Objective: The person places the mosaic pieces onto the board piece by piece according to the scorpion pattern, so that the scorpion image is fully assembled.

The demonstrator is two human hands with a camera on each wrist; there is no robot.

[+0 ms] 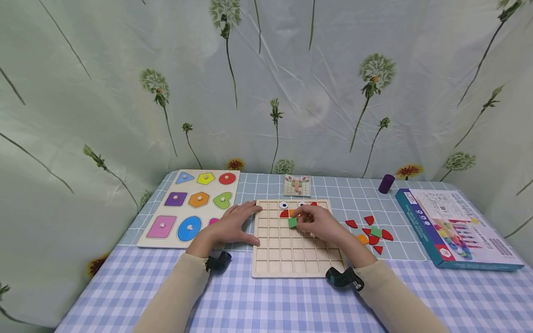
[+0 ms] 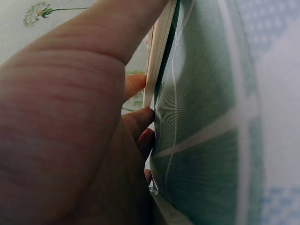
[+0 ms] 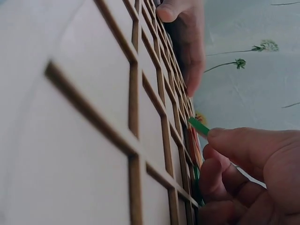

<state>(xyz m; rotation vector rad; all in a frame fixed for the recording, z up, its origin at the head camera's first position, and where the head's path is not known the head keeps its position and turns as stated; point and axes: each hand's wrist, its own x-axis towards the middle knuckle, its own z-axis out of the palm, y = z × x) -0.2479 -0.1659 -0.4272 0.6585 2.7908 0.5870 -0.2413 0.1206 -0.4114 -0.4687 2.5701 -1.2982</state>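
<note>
A wooden grid board (image 1: 275,267) lies in front of the person. Between thumb and fingers, the right hand (image 1: 319,224) pinches a green square tile (image 1: 293,223) over the board's upper middle cells. In the right wrist view that green tile (image 3: 198,126) is tilted, held off the grid. The left hand (image 1: 234,225) rests against the board's left edge, thumb and fingertips touching it. Eye tiles (image 1: 283,205), a red quarter-circle tile (image 1: 284,213) and an orange tile (image 1: 292,213) sit in the top rows; the right hand partly covers this area.
Loose red, green and orange tiles (image 1: 375,232) lie right of the board. Behind it stands a small pattern card (image 1: 297,185). A shape puzzle board (image 1: 166,232) is at the left. A game box (image 1: 479,226) and a purple cylinder (image 1: 386,183) are at the right.
</note>
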